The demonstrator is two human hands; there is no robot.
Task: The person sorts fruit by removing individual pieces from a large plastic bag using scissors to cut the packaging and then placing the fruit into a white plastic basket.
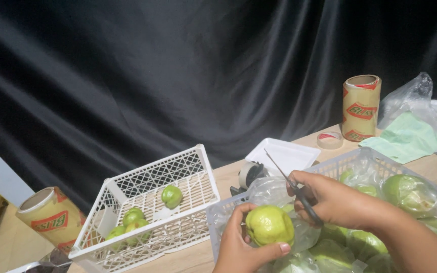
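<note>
My left hand grips a round green guava at the bottom middle, with thin clear plastic wrap hanging behind it. My right hand holds black-handled scissors, blades pointing up and left just above the fruit. Both hands hover over the near left corner of a white plastic basket filled with several plastic-wrapped guavas.
A second white lattice basket at left holds several bare guavas. Behind stand a tape dispenser, a white foam tray, a small tape roll, two cling-film rolls, a green cloth and clear bags.
</note>
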